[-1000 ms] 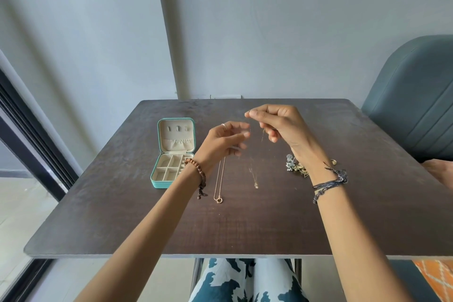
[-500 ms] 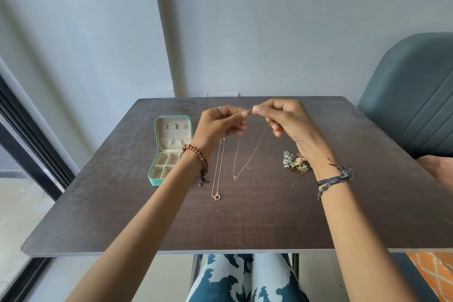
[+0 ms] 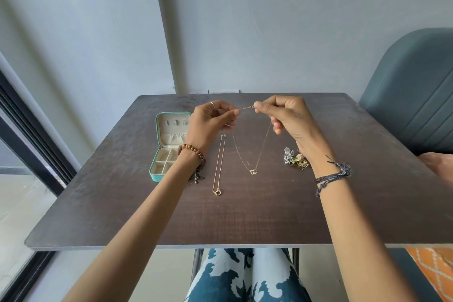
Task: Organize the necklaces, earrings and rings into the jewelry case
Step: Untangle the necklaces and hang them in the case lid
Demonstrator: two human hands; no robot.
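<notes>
Grey walls back a dark brown wooden bench (image 3: 245, 223) that fills the middle of the frame. At centre, the left hand (image 3: 210, 122) and the right hand (image 3: 286, 117) each pinch one end of a thin gold chain necklace with a small pendant (image 3: 253, 171), their fingers closed on it near the clasp, so the chain hangs in a loop with the pendant low over the bench, perhaps touching it. Just left of that loop, a second gold chain necklace with a ring pendant (image 3: 219, 167) lies straight on the bench. A cluster of small ornate earrings and rings (image 3: 295, 158) sits at centre right, partly behind the right wrist. The open teal jewelry case (image 3: 169, 147), at centre left, shows cream compartments that look empty. Judging by this, nothing is stored yet: both necklaces and the cluster remain to be placed.
</notes>
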